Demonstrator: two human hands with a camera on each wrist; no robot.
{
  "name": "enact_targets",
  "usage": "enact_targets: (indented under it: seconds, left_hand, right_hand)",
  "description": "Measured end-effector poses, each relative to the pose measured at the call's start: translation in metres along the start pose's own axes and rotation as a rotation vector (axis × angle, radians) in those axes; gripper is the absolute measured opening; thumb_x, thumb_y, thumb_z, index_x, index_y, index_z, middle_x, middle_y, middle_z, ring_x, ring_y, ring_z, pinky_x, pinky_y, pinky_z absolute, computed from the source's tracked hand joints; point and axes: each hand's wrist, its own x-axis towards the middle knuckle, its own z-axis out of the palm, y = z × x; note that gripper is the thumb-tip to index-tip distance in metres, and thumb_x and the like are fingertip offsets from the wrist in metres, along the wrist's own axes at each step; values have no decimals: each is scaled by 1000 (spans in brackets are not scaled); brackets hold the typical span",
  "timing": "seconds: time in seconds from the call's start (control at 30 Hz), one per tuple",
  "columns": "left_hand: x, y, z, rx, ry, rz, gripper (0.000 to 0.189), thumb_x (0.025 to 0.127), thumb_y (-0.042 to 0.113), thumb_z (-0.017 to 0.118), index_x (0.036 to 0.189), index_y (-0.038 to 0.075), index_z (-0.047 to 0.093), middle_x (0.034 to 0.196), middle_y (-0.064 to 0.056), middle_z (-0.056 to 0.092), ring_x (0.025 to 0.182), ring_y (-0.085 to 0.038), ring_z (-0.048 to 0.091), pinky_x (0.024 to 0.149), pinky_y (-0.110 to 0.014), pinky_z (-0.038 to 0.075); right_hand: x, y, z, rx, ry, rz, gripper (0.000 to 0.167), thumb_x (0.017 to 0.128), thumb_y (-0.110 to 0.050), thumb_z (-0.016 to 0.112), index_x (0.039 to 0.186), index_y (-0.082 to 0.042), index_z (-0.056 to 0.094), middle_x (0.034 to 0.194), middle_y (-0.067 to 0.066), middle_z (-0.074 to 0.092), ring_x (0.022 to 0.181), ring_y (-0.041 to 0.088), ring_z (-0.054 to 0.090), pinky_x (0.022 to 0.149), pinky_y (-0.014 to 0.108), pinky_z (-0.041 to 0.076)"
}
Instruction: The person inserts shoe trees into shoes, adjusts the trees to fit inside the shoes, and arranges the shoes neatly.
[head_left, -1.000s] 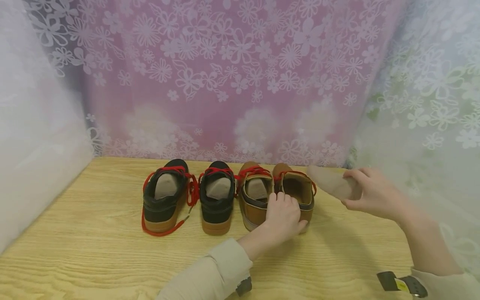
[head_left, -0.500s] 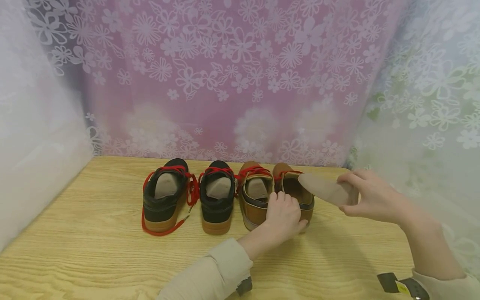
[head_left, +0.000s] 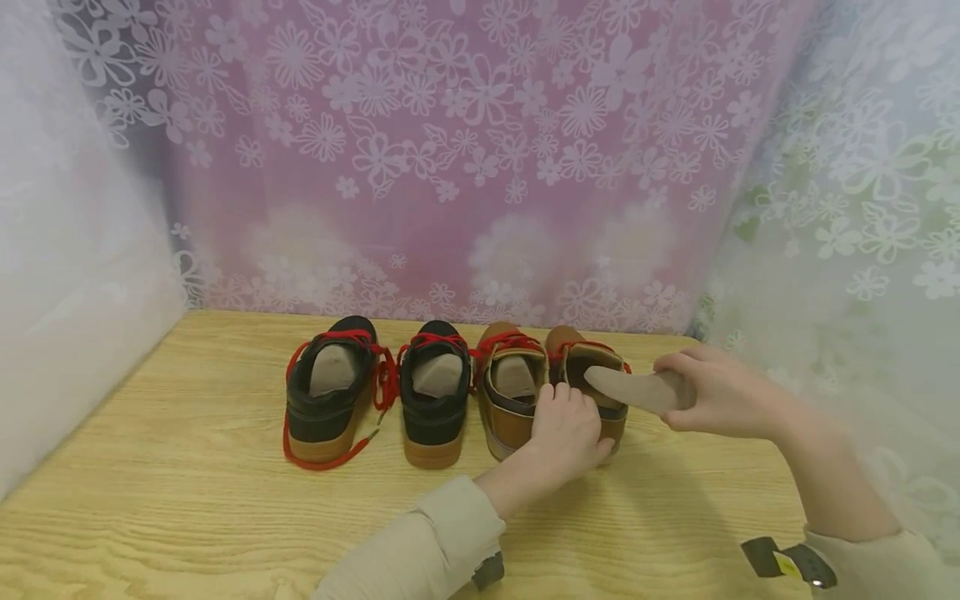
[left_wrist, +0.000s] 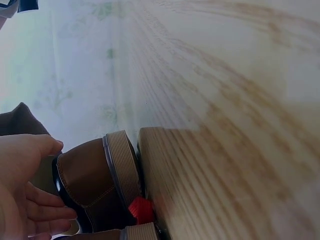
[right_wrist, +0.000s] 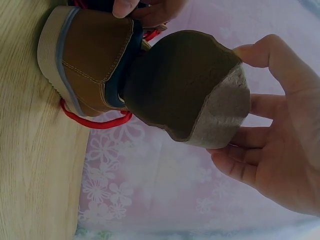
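My left hand (head_left: 566, 433) grips the heel collar of the rightmost brown shoe (head_left: 615, 427), which has red laces. In the left wrist view, its thumb and fingers lie either side of the shoe's heel (left_wrist: 85, 172). Between the thumb and fingers of my right hand (head_left: 720, 396) is a grey-beige moulded shoe insert (head_left: 637, 390). Its rounded tip reaches over the opening of that shoe. From the right wrist view, the hollow dark underside of the insert (right_wrist: 175, 85) shows, its narrow end by the collar. How deep the tip sits is hidden there.
Left of it stands the other brown shoe (head_left: 506, 425), then two black shoes (head_left: 433, 425) (head_left: 330, 421) with red laces. Each of these has a similar insert inside. A loose lace (head_left: 322, 467) trails on the wooden table (head_left: 187, 500). Floral curtains (head_left: 465, 167) close off the back and sides.
My right hand has moved left and slightly down with the insert, whose tip has gone from beside the shoe to over its opening. My left hand has stayed on the heel.
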Motion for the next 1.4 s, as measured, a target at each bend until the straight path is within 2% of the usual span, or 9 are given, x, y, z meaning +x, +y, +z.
enact_targets:
  seconds: [0.33, 0.53, 0.8, 1.13, 1.4]
  left_hand:
    - [-1, -1, -1, 6, -1, 12, 52, 83, 67, 45, 88, 17, 61, 82, 5, 55, 78, -14, 45, 71, -30, 32]
    - [0, -1, -1, 19, -8, 20, 54, 83, 68, 44, 90, 17, 62, 82, 5, 55, 78, -14, 45, 71, -30, 31]
    - [0, -1, 1, 18, -9, 30, 52, 84, 67, 45, 88, 17, 61, 80, 5, 54, 77, -13, 45, 72, -29, 32]
    - [1, -2, 1, 19, -8, 37, 53, 84, 66, 45, 91, 17, 62, 82, 5, 55, 78, -14, 45, 72, -29, 32]
    - [0, -1, 1, 14, 2, 37, 52, 84, 66, 46, 91, 17, 62, 83, 5, 56, 80, -14, 47, 73, -30, 33]
  right_hand:
    - [17, -4, 5, -33, 6, -55, 49, 67, -28, 76, 107, -3, 62, 101, 9, 58, 87, 23, 53, 70, 38, 43]
    - [26, -6, 5, -50, -22, -76, 46, 69, -28, 74, 107, -4, 63, 100, 8, 60, 87, 25, 54, 71, 41, 44]
    - [35, -5, 8, -55, -53, -41, 49, 69, -31, 74, 108, -3, 63, 96, 4, 62, 84, 22, 56, 69, 40, 45]
    - [46, -8, 9, -95, -72, -21, 51, 69, -33, 73, 108, -2, 63, 96, 8, 63, 81, 24, 56, 64, 40, 45]
    - [52, -10, 9, -111, -127, 39, 54, 69, -36, 70, 113, -4, 61, 105, 15, 61, 91, 35, 57, 63, 44, 47]
